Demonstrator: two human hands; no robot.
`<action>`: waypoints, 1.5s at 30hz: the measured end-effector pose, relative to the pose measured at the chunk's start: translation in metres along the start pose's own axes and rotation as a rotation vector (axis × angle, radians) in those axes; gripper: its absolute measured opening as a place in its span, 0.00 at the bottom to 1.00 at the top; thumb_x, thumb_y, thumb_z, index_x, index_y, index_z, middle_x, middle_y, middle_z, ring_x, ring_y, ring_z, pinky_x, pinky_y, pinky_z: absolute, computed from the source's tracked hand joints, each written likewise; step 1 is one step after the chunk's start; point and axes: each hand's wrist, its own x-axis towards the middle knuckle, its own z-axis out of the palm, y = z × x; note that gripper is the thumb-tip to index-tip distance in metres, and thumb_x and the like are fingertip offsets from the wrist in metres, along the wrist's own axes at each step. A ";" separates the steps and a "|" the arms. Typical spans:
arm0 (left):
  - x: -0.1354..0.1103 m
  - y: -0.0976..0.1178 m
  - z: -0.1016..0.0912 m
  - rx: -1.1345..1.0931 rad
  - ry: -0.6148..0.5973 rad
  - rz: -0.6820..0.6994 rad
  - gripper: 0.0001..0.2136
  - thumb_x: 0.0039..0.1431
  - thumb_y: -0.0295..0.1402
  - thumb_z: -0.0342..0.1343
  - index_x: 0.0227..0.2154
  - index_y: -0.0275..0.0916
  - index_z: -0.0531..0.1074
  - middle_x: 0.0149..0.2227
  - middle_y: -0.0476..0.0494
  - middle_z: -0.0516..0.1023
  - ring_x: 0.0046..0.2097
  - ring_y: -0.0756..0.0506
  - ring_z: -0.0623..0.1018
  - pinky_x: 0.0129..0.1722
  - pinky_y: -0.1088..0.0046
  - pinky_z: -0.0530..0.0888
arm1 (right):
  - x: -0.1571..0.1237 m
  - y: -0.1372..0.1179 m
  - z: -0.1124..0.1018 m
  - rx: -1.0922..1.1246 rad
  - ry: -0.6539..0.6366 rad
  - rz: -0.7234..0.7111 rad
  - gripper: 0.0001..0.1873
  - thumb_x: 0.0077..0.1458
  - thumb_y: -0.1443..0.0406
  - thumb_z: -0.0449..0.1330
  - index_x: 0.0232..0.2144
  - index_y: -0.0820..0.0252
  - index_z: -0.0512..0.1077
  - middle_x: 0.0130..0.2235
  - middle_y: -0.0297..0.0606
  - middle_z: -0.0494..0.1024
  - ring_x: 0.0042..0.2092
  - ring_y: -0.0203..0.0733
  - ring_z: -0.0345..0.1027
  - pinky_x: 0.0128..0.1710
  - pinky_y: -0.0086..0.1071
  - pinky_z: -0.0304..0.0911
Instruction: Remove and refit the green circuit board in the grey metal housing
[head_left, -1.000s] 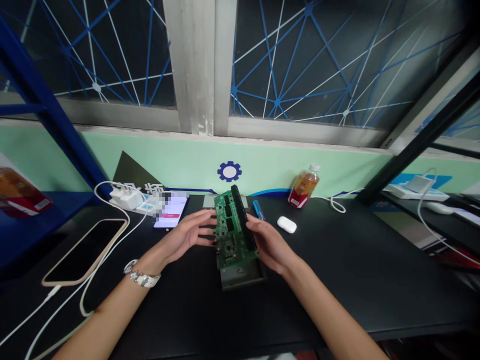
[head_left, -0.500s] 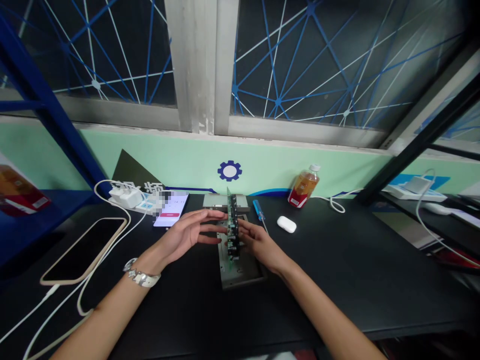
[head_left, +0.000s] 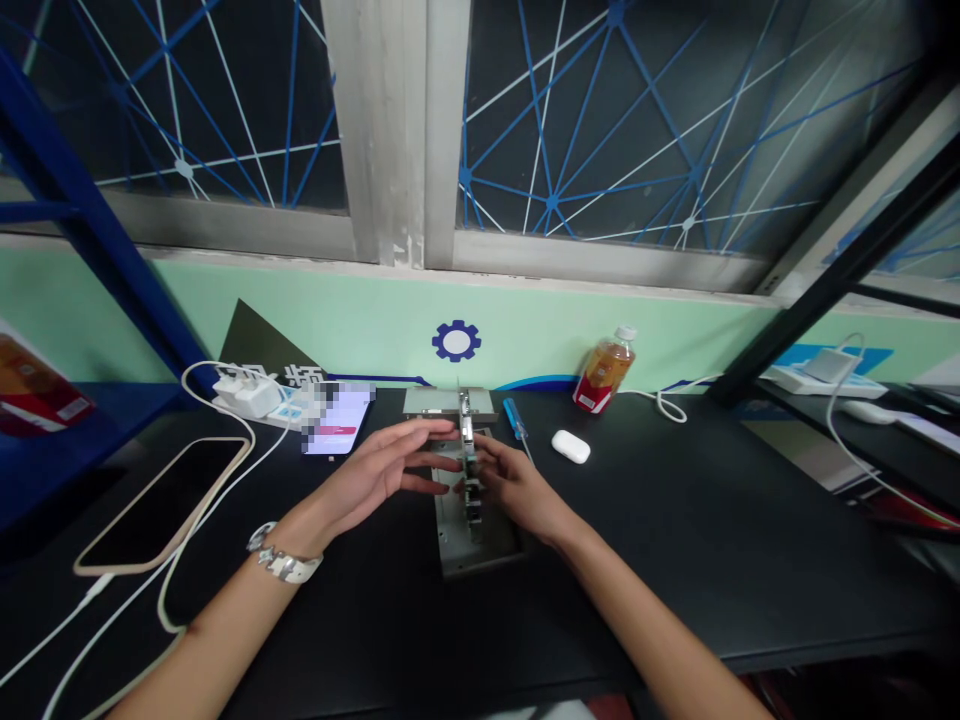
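A green circuit board [head_left: 469,450] stands on edge, upright, over a grey metal case tray [head_left: 480,545] on the black table. My right hand [head_left: 517,490] grips the board from the right side. My left hand [head_left: 382,470] sits just left of it with fingers stretched out, fingertips touching or almost touching the board. A wristwatch [head_left: 285,560] is on my left wrist.
A grey metal lid [head_left: 431,402] lies behind the tray. A blue-handled screwdriver [head_left: 514,418], white earbud case [head_left: 571,446] and drink bottle [head_left: 602,372] are at right. At left lie a lit phone [head_left: 337,420], a dark phone [head_left: 161,505], chargers [head_left: 247,392] and cables.
The board has turned from facing me, tilted, to standing edge-on and lower over the tray. My right hand followed it inward; my left hand stayed spread beside it.
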 end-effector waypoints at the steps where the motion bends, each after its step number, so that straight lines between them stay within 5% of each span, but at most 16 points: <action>1: 0.000 0.001 -0.002 0.031 0.049 -0.006 0.16 0.64 0.38 0.57 0.53 0.41 0.74 0.55 0.35 0.75 0.50 0.38 0.78 0.43 0.62 0.79 | 0.000 -0.001 -0.002 -0.018 0.017 -0.009 0.23 0.56 0.60 0.63 0.53 0.60 0.70 0.32 0.32 0.73 0.29 0.32 0.64 0.29 0.26 0.63; 5: 0.002 0.001 -0.013 0.167 0.207 -0.023 0.18 0.61 0.39 0.61 0.53 0.43 0.75 0.51 0.39 0.78 0.48 0.42 0.77 0.39 0.71 0.78 | 0.000 -0.005 -0.009 -0.055 0.094 0.009 0.24 0.55 0.60 0.65 0.52 0.61 0.70 0.30 0.29 0.65 0.27 0.29 0.57 0.25 0.22 0.59; 10: 0.009 -0.013 -0.026 0.354 0.302 -0.024 0.23 0.57 0.43 0.63 0.55 0.42 0.74 0.52 0.39 0.78 0.50 0.41 0.77 0.41 0.69 0.76 | -0.004 -0.015 -0.006 -0.058 0.129 0.000 0.28 0.55 0.59 0.65 0.57 0.59 0.67 0.37 0.33 0.65 0.31 0.30 0.62 0.26 0.23 0.65; 15: 0.013 -0.023 -0.010 0.367 0.208 0.019 0.24 0.61 0.45 0.59 0.57 0.41 0.72 0.52 0.40 0.79 0.52 0.40 0.76 0.50 0.64 0.73 | -0.014 -0.023 0.011 -0.013 0.034 -0.077 0.33 0.55 0.59 0.66 0.61 0.51 0.63 0.44 0.37 0.67 0.37 0.35 0.66 0.25 0.23 0.71; 22: 0.009 -0.022 0.022 0.249 0.065 0.096 0.21 0.66 0.47 0.51 0.53 0.38 0.73 0.41 0.41 0.80 0.38 0.43 0.77 0.39 0.68 0.73 | -0.019 -0.026 0.025 0.060 0.059 -0.161 0.31 0.55 0.60 0.67 0.60 0.48 0.66 0.42 0.36 0.65 0.37 0.35 0.68 0.24 0.24 0.71; 28: 0.008 -0.034 0.022 0.127 0.093 0.049 0.20 0.65 0.49 0.51 0.41 0.35 0.75 0.36 0.42 0.78 0.38 0.43 0.76 0.37 0.70 0.71 | -0.019 -0.020 0.023 -0.054 0.062 -0.185 0.31 0.57 0.61 0.64 0.62 0.50 0.64 0.44 0.38 0.65 0.39 0.36 0.67 0.25 0.23 0.68; 39: 0.011 -0.027 0.013 0.060 0.289 0.080 0.22 0.60 0.52 0.56 0.45 0.36 0.73 0.44 0.40 0.80 0.39 0.41 0.79 0.40 0.65 0.74 | -0.028 -0.026 0.022 -0.416 -0.133 -0.375 0.41 0.52 0.69 0.65 0.65 0.53 0.56 0.37 0.33 0.70 0.31 0.32 0.65 0.29 0.26 0.67; 45: 0.010 -0.029 0.012 0.119 0.281 0.089 0.23 0.61 0.52 0.55 0.47 0.37 0.73 0.46 0.40 0.78 0.42 0.41 0.79 0.43 0.65 0.75 | -0.028 -0.021 0.022 -0.572 -0.090 -0.521 0.35 0.54 0.66 0.65 0.62 0.57 0.60 0.33 0.33 0.76 0.29 0.33 0.69 0.31 0.27 0.68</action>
